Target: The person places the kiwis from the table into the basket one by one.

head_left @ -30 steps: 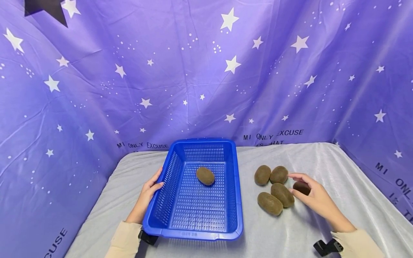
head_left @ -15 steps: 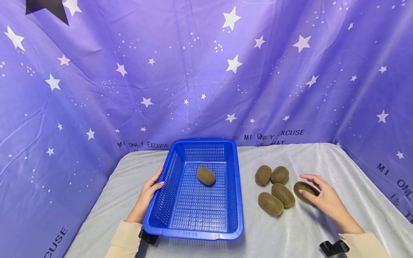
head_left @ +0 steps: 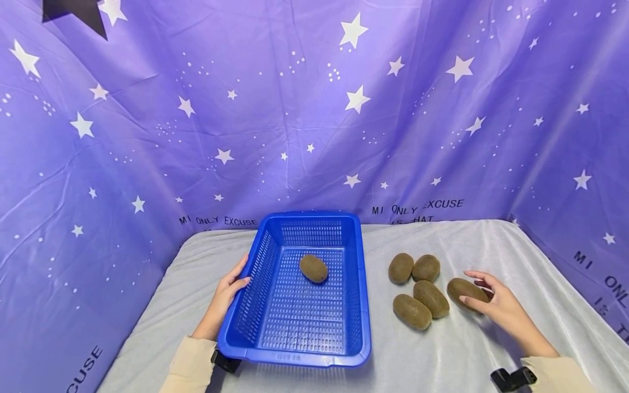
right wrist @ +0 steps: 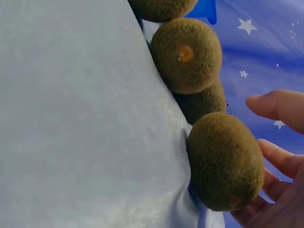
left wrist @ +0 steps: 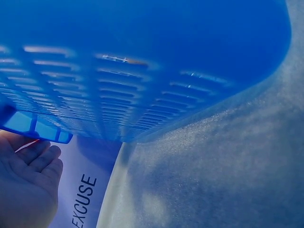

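Since a second ago, the right hand (head_left: 503,308) has been drawn back toward the right edge of the table (head_left: 491,245), away from four kiwis (head_left: 431,298). In the head view, it is now held at the lone kiwi (head_left: 464,289), which lies between the group and the table's right edge. Its fingers are spread and gently bent beyond the kiwi, and the thumb is stretched across the near side. The left hand (head_left: 228,292) has been kept on the left rim of the basket (head_left: 295,358), which is pinched by thumb and fingers. Another kiwi (head_left: 313,268) is contained in the basket, toward its far end. The basket's far end is placed close to the table's far edge, below a starred curtain (head_left: 314,109).

In the left wrist view, the basket's slotted outer wall is shown from close by; fingers are seen curled beneath the rim, while the thumb is hidden.

In the right wrist view, the thumb is held clear of the lone kiwi and the fingers are placed just beside it, loosely bent. Whether it is touched by them cannot be told; it is seen resting on the table.
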`<state>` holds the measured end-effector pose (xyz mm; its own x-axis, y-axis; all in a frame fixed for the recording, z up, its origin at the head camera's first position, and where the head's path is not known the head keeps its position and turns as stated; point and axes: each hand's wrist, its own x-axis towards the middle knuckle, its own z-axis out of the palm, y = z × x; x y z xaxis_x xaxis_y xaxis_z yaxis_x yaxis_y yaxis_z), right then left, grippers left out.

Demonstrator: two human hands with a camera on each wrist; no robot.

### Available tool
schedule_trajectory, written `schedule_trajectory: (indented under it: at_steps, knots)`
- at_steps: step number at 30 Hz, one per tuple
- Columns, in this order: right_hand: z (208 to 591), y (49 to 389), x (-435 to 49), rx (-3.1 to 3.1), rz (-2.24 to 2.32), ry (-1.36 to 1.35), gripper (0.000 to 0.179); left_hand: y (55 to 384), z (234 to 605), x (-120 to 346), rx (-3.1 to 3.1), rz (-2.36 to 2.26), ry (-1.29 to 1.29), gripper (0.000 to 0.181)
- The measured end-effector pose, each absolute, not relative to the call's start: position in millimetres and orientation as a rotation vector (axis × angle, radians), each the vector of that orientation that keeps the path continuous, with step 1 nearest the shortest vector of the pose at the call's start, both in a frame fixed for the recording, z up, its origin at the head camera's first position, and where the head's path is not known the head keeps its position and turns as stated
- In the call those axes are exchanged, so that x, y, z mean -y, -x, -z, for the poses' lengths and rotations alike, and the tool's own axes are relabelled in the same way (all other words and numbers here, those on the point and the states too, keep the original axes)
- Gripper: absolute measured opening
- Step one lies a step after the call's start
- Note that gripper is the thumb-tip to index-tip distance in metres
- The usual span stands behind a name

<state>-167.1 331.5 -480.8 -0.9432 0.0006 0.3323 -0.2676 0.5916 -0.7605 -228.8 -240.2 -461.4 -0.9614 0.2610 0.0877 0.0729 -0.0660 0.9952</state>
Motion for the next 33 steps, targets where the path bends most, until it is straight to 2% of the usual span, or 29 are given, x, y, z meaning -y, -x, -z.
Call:
schedule_trajectory:
  at_steps: [20, 33]
  knots:
    - [498, 165, -341, 2.473, -1.535, -0.206, 0.051, 227, 460, 237, -2.082, -2.188, -0.353, 0.061]
    - [500, 166, -342, 2.492, -1.505, -0.157, 0.052, 228, 459, 238, -2.155, -2.154, -0.345, 0.06]
